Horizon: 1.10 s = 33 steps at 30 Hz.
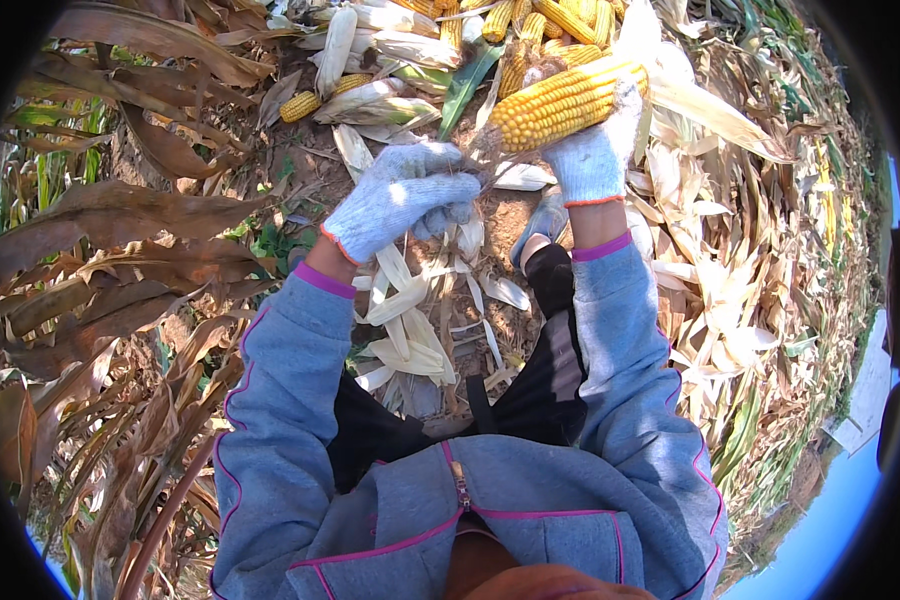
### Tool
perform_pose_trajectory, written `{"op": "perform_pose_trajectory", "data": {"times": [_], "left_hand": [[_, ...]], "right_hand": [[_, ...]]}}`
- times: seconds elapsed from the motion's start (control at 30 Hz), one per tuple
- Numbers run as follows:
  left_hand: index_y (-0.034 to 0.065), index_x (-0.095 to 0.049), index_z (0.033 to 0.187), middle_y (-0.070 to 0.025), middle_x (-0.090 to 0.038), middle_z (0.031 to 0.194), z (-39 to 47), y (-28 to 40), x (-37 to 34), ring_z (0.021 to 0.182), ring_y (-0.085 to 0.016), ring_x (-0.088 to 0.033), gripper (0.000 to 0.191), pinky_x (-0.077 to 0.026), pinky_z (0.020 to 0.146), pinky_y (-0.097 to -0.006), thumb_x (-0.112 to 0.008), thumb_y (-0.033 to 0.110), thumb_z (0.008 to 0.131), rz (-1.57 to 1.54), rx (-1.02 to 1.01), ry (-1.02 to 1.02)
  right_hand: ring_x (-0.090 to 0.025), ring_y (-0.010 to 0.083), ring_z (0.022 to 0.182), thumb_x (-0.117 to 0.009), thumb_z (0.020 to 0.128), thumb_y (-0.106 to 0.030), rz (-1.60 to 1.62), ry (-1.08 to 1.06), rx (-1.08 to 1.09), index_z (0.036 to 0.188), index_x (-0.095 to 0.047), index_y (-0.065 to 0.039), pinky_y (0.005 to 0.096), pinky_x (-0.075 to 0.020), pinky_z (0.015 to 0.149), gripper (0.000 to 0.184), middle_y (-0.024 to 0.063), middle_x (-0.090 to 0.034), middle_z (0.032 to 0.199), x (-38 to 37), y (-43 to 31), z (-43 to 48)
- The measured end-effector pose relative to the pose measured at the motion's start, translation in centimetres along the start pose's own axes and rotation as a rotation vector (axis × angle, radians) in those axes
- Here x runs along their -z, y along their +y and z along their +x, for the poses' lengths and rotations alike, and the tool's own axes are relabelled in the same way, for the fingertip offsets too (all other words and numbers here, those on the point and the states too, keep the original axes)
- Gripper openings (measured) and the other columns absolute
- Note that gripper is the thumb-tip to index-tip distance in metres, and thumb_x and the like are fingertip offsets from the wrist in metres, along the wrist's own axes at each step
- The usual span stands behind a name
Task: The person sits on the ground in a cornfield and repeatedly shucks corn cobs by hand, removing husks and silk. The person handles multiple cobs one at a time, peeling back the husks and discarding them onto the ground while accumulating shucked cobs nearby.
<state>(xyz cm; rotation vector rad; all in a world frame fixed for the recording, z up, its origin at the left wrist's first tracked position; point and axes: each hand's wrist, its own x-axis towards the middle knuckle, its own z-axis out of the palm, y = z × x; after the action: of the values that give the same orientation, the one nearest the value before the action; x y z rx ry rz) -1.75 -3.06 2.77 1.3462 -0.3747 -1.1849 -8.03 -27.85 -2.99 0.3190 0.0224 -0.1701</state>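
My right hand (pixel 598 150), in a white knit glove with an orange cuff edge, grips a yellow ear of corn (pixel 559 105) near its base. Pale husk leaves (pixel 709 112) are peeled back and hang beyond the hand to the right. Brown corn silk (pixel 487 146) clings to the ear's tip. Close by that tip is my left hand (pixel 412 191), gloved the same way, its fingers partly curled. Silk strands lie against its fingertips; whether they are pinched is unclear.
Husked yellow ears (pixel 562 26) are heaped ahead, with unhusked ears (pixel 390 45) on their left. Dry brown corn stalks (pixel 120 217) crowd the left side. Loose husks (pixel 720 300) cover the ground at right and lie on the soil (pixel 510 225) between my feet.
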Motion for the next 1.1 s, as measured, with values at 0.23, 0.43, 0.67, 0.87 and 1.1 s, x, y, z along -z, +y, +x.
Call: {"op": "perform_pose_trajectory", "data": {"times": [0.23, 0.43, 0.67, 0.87, 1.1], "left_hand": [[0.006, -0.067, 0.105, -0.0096, -0.068, 0.082, 0.3, -4.8, 1.9, 0.069, -0.029, -0.065, 0.035, -0.054, 0.068, -0.0432, -0.066, 0.031, 0.08, 1.419, 0.09, -0.299], [0.007, -0.052, 0.129, -0.0153, -0.055, 0.128, 1.7, -4.5, 2.6, 0.109, -0.031, -0.059, 0.052, -0.05, 0.091, -0.0413, -0.066, 0.03, 0.084, 1.172, -0.36, 0.253], [-0.0004, -0.035, 0.144, -0.013, -0.043, 0.141, 2.5, -1.8, 0.6, 0.125, -0.025, -0.049, 0.069, -0.043, 0.102, -0.0358, -0.065, 0.027, 0.089, -0.09, -0.446, 0.175], [-0.0011, -0.051, 0.132, -0.0108, -0.058, 0.123, 1.5, -1.0, 0.7, 0.11, -0.016, -0.056, 0.055, -0.047, 0.093, -0.0297, -0.071, 0.019, 0.084, -0.039, -0.479, 0.227], [-0.0025, -0.068, 0.105, -0.0055, -0.069, 0.095, 1.3, -0.8, 1.8, 0.085, -0.011, -0.062, 0.027, -0.05, 0.077, -0.0252, -0.069, 0.014, 0.084, -0.098, -0.383, 0.417]], "right_hand": [[-0.051, 0.0264, 0.116, -0.042, 0.093, -0.053, -0.703, 0.383, 0.479, 0.134, -0.045, -0.014, 0.0446, -0.0393, 0.101, 0.056, 0.0062, -0.052, 0.129, -4.5, 1.1, -0.4], [-0.059, 0.0263, 0.105, -0.052, 0.09, -0.05, -0.933, 0.273, 0.45, 0.127, -0.052, -0.013, 0.0435, -0.0478, 0.093, 0.052, 0.0053, -0.061, 0.116, -5.4, 3.6, -1.1], [-0.065, 0.0237, 0.091, -0.063, 0.088, -0.038, -0.852, 0.182, 0.128, 0.117, -0.058, -0.007, 0.0393, -0.0553, 0.082, 0.043, 0.0096, -0.065, 0.101, -3.7, 6.0, -1.2], [-0.066, 0.0238, 0.089, -0.058, 0.091, -0.036, -1.065, 0.321, 0.073, 0.124, -0.054, -0.006, 0.039, -0.0572, 0.08, 0.045, 0.0102, -0.065, 0.103, -2.5, 8.4, -1.6], [-0.065, 0.02, 0.088, -0.063, 0.089, -0.032, -1.01, 0.32, -0.024, 0.118, -0.058, -0.007, 0.0366, -0.0569, 0.077, 0.039, 0.0073, -0.065, 0.102, -2.7, 8.6, -2.2]]}}
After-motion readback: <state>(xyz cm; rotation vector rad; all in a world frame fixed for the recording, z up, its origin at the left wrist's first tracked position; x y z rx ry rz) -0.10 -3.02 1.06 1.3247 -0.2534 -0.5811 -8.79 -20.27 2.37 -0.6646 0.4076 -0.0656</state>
